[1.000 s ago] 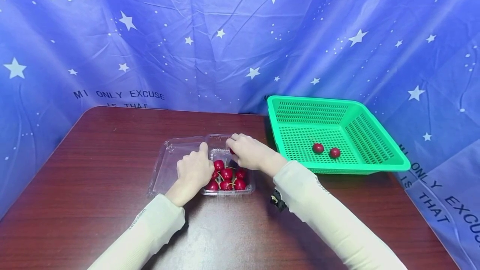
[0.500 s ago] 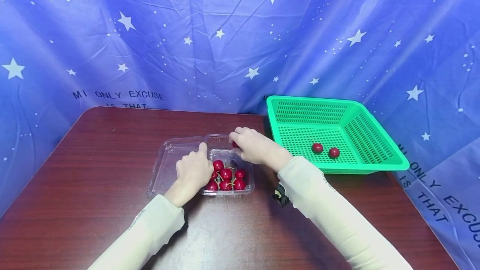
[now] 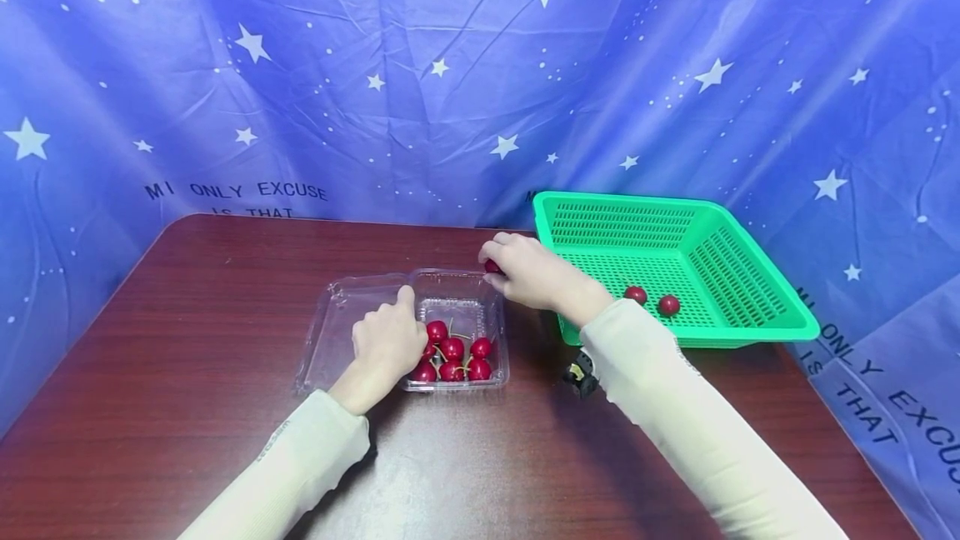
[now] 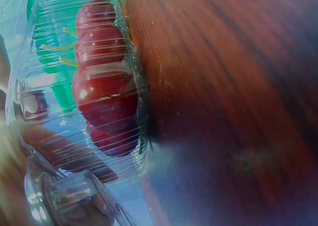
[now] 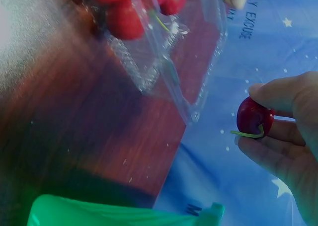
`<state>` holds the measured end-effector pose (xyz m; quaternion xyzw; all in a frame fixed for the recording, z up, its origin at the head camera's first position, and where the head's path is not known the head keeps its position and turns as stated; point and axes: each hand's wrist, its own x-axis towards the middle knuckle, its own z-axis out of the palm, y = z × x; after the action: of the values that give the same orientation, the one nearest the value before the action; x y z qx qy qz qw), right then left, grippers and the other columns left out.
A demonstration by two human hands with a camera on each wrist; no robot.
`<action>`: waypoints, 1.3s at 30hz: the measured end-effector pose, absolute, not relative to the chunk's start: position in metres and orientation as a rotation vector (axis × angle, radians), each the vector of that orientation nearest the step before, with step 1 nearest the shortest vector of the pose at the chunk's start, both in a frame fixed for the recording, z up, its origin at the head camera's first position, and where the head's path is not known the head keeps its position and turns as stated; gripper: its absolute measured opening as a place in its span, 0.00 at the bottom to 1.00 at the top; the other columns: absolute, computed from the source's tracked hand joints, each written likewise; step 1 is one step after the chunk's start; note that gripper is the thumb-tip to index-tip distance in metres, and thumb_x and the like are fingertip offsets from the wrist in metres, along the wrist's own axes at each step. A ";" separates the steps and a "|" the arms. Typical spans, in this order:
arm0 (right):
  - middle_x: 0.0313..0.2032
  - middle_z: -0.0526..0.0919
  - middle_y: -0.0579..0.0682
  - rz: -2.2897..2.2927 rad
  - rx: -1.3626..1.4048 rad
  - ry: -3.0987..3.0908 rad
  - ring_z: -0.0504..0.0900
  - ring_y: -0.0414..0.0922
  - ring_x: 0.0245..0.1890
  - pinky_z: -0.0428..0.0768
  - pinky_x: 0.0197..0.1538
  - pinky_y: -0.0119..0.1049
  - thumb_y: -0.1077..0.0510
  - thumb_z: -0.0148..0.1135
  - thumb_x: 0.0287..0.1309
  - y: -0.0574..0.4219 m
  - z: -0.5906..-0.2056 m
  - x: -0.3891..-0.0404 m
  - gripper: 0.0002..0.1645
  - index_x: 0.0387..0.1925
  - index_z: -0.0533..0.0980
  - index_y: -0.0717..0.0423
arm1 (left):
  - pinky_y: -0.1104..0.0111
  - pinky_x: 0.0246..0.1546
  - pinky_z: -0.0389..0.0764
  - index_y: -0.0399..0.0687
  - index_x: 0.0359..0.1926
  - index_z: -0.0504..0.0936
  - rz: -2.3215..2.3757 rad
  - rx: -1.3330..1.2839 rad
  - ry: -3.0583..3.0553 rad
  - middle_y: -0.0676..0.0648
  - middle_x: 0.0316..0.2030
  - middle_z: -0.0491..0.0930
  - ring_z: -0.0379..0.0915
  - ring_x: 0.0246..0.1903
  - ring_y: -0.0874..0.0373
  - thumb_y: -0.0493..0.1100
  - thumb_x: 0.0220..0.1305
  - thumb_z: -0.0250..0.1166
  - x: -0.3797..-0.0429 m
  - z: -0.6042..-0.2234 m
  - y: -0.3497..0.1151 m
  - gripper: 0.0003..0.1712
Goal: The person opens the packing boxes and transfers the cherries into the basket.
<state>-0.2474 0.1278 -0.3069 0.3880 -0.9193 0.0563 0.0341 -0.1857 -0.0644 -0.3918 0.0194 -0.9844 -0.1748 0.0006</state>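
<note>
While the right grip (image 3: 528, 272) pinches a single cherry (image 5: 253, 116) between thumb and fingertips, the left grip (image 3: 386, 344) holds the clear container (image 3: 457, 386) by its left edge, beside the folded-out lid (image 3: 337, 323), on the tabletop (image 3: 420, 457). The held cherry is out of the container, near its far right corner and left of the green basket (image 3: 750, 335); its stem (image 5: 248, 134) projects free of the fingers. At least seven loose cherries (image 3: 452, 348) lie in the container, grouped toward its near side. Two separate cherries (image 3: 669, 305) rest on the basket floor.

Step in hand (judged): transfer of one cherry from container to basket, with lift-out complete and release not yet done. The next move calls for carrying the cherry rightward, clearing the basket rim, lowering it toward the perforated floor and releasing gently. Apply light pressure only; smooth, round skin could slip.
</note>
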 end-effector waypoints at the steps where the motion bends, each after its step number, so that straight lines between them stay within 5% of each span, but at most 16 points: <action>1: 0.39 0.84 0.61 0.179 1.184 -2.834 0.81 0.53 0.40 0.82 0.48 0.48 0.62 0.64 0.57 0.129 -0.306 -0.248 0.12 0.42 0.79 0.65 | 0.46 0.23 0.79 0.42 0.44 0.68 -0.548 0.062 -3.088 0.33 0.29 0.84 0.81 0.29 0.35 0.47 0.61 0.57 -0.185 -0.392 -0.064 0.16; 39: 0.47 0.83 0.67 0.289 0.717 -3.009 0.79 0.58 0.44 0.79 0.49 0.56 0.61 0.59 0.62 0.216 -0.279 -0.274 0.18 0.50 0.77 0.68 | 0.47 0.23 0.79 0.41 0.46 0.68 -0.547 0.055 -3.090 0.35 0.26 0.82 0.80 0.27 0.37 0.46 0.61 0.58 -0.185 -0.392 -0.064 0.16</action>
<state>-0.2744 0.2162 -0.2793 0.2306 -0.9684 0.0930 0.0172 -0.1853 -0.0636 -0.3919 0.0177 -0.9845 -0.1743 0.0015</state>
